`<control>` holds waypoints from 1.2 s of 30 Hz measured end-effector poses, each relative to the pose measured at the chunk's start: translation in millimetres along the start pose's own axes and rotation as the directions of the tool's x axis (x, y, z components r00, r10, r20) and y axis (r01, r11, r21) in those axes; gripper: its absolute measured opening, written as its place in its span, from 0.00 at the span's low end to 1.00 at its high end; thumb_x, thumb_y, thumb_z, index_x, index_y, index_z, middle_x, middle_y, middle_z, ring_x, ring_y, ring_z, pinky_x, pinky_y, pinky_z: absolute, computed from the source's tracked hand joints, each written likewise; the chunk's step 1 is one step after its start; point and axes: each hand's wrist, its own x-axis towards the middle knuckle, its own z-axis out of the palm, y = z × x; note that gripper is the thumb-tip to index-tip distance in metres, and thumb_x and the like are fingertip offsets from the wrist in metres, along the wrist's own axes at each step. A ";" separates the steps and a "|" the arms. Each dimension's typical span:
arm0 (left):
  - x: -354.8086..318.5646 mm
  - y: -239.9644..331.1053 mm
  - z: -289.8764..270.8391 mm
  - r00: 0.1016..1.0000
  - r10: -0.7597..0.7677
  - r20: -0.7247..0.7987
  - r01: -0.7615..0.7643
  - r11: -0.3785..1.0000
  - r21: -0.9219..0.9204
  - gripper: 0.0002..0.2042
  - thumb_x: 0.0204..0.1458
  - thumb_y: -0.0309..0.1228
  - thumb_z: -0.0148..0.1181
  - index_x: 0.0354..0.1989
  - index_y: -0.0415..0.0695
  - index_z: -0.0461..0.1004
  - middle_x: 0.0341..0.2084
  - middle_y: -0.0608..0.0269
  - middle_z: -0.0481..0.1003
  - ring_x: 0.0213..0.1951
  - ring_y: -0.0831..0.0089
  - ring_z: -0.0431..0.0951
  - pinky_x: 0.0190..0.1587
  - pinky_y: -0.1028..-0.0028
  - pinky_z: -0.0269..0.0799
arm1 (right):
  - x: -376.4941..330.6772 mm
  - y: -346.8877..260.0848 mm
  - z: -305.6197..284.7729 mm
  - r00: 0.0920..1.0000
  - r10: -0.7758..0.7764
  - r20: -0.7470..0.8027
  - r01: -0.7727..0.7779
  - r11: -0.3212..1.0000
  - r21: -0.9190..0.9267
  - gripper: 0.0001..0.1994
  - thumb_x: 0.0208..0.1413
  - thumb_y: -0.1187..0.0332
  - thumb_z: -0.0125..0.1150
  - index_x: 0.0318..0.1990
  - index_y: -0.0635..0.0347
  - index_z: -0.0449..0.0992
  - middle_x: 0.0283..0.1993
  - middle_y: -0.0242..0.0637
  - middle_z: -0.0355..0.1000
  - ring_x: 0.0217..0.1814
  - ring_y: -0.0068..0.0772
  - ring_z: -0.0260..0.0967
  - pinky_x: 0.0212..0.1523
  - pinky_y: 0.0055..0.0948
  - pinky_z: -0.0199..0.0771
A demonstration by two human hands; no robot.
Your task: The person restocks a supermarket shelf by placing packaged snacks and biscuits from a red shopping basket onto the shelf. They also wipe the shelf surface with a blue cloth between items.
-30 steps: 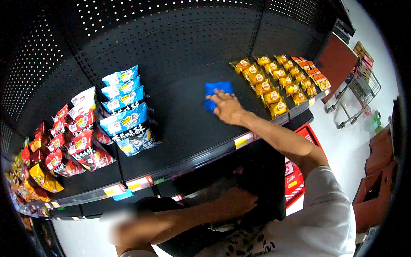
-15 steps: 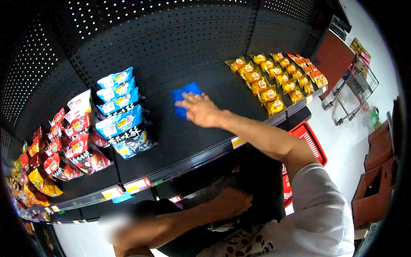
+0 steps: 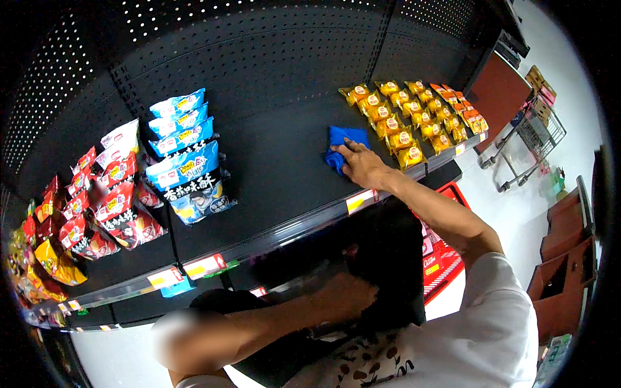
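Note:
My right hand [image 3: 363, 165] presses on a blue cloth [image 3: 348, 137], with its fingers bent over the cloth's near side. The bunched cloth lies on the black shelf [image 3: 278, 168], just left of the rows of small yellow-wrapped snack packs [image 3: 409, 157]. Lower down, my left forearm crosses in front of me, and my left hand [image 3: 358, 294] lies against dark trousers below the shelf edge. Its fingers are too dark to make out. Blue bags of snacks [image 3: 184, 165] stand in a row on the shelf's left part.
Red snack bags [image 3: 129, 223] and yellow bags [image 3: 59, 262] fill the far left. A price-tag rail [image 3: 272, 239] runs along the shelf's front edge. Below at the right is a red basket [image 3: 446, 275]. A shopping cart [image 3: 540, 132] stands on the pale floor beyond.
My right hand has slid the blue cloth rightward across the shelf, close to the yellow packs. The cloth is more bunched now. My left hand has stayed about where it was.

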 end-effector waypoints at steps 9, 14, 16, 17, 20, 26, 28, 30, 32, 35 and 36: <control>6.7 -2.7 20.7 0.999 -0.048 -0.014 0.049 0.998 0.049 0.12 0.60 0.37 0.54 0.36 0.41 0.77 0.26 0.49 0.80 0.29 0.52 0.82 0.31 0.55 0.78 | -53.7 -114.8 -1.7 0.973 -0.198 0.122 0.207 0.975 -0.074 0.29 0.62 0.70 0.51 0.72 0.47 0.60 0.77 0.54 0.49 0.76 0.58 0.53 0.72 0.52 0.57; 5.5 -11.4 27.4 0.994 -0.071 -0.081 0.078 0.993 0.090 0.13 0.61 0.41 0.53 0.36 0.43 0.76 0.22 0.49 0.77 0.26 0.49 0.80 0.30 0.53 0.78 | -41.2 -162.9 19.0 0.914 -0.401 0.059 0.400 0.916 0.015 0.27 0.64 0.70 0.48 0.71 0.47 0.60 0.79 0.49 0.45 0.79 0.57 0.45 0.73 0.62 0.51; 1.4 -12.8 24.3 0.987 -0.077 -0.144 0.090 0.992 0.089 0.13 0.60 0.42 0.54 0.35 0.44 0.76 0.21 0.49 0.76 0.25 0.48 0.80 0.28 0.52 0.78 | -23.9 -157.7 11.1 0.930 -0.363 0.066 0.362 0.932 0.021 0.27 0.65 0.68 0.48 0.71 0.45 0.60 0.79 0.47 0.46 0.78 0.56 0.47 0.72 0.63 0.51; -0.5 -14.1 24.3 0.983 -0.074 -0.171 0.090 0.992 0.093 0.13 0.60 0.41 0.54 0.36 0.44 0.77 0.21 0.49 0.76 0.25 0.48 0.80 0.28 0.52 0.78 | -13.3 -150.8 5.1 0.940 -0.332 0.074 0.333 0.943 0.010 0.26 0.65 0.67 0.49 0.71 0.44 0.61 0.79 0.47 0.47 0.78 0.55 0.49 0.72 0.64 0.52; -0.6 -18.3 24.3 0.982 -0.073 -0.173 0.088 0.993 0.079 0.13 0.61 0.41 0.53 0.37 0.44 0.77 0.23 0.48 0.77 0.26 0.48 0.81 0.27 0.52 0.79 | 31.1 -103.9 3.3 0.990 -0.139 -0.027 0.136 0.988 -0.071 0.26 0.64 0.68 0.52 0.70 0.45 0.62 0.76 0.50 0.51 0.74 0.56 0.55 0.69 0.62 0.58; 7.7 -24.8 17.8 0.984 -0.175 -0.041 0.178 0.980 0.088 0.13 0.62 0.39 0.52 0.38 0.42 0.76 0.29 0.45 0.79 0.34 0.47 0.82 0.38 0.52 0.79 | 28.5 -60.7 -8.8 0.995 -0.046 -0.084 0.049 0.998 0.040 0.20 0.65 0.68 0.54 0.63 0.55 0.70 0.57 0.46 0.75 0.60 0.42 0.73 0.58 0.45 0.76; 10.5 -20.9 2.3 0.975 -0.221 -0.033 0.221 0.975 0.015 0.13 0.63 0.38 0.51 0.39 0.42 0.76 0.30 0.45 0.80 0.36 0.46 0.82 0.41 0.52 0.79 | 14.1 -36.5 -9.2 0.997 0.073 0.018 -0.071 0.832 0.550 0.18 0.65 0.67 0.54 0.61 0.58 0.72 0.50 0.40 0.76 0.52 0.34 0.75 0.49 0.37 0.80; 6.6 -20.7 -5.1 0.969 -0.242 -0.049 0.242 0.970 0.005 0.13 0.63 0.38 0.51 0.39 0.42 0.76 0.32 0.46 0.80 0.36 0.45 0.81 0.43 0.51 0.78 | -10.8 -25.4 -19.1 0.992 0.073 0.103 -0.124 0.415 0.901 0.14 0.67 0.66 0.55 0.55 0.60 0.74 0.42 0.30 0.76 0.40 0.19 0.74 0.35 0.24 0.81; 3.9 -12.8 -14.2 0.967 -0.250 -0.056 0.251 0.968 0.027 0.13 0.63 0.38 0.52 0.39 0.40 0.76 0.33 0.44 0.79 0.39 0.45 0.81 0.43 0.52 0.77 | -47.9 -16.2 -38.4 0.995 0.082 0.059 -0.080 0.282 0.956 0.11 0.66 0.65 0.57 0.51 0.58 0.75 0.42 0.28 0.75 0.43 0.18 0.73 0.42 0.25 0.78; -0.5 -19.1 -5.7 0.959 -0.230 -0.164 0.241 0.970 0.046 0.12 0.62 0.38 0.55 0.35 0.43 0.76 0.28 0.47 0.79 0.36 0.46 0.81 0.39 0.50 0.77 | -96.7 -11.5 -63.7 0.984 0.167 -0.060 0.025 0.204 0.979 0.11 0.65 0.65 0.60 0.51 0.57 0.75 0.44 0.26 0.75 0.45 0.18 0.72 0.48 0.26 0.75; -1.4 -19.8 -5.3 0.957 -0.212 -0.200 0.225 0.974 0.042 0.11 0.61 0.38 0.56 0.34 0.43 0.75 0.28 0.47 0.79 0.36 0.46 0.81 0.39 0.50 0.77 | -108.6 -5.7 -67.4 0.983 0.160 -0.095 0.067 0.168 0.983 0.11 0.64 0.67 0.61 0.51 0.56 0.75 0.46 0.28 0.75 0.46 0.19 0.73 0.49 0.27 0.76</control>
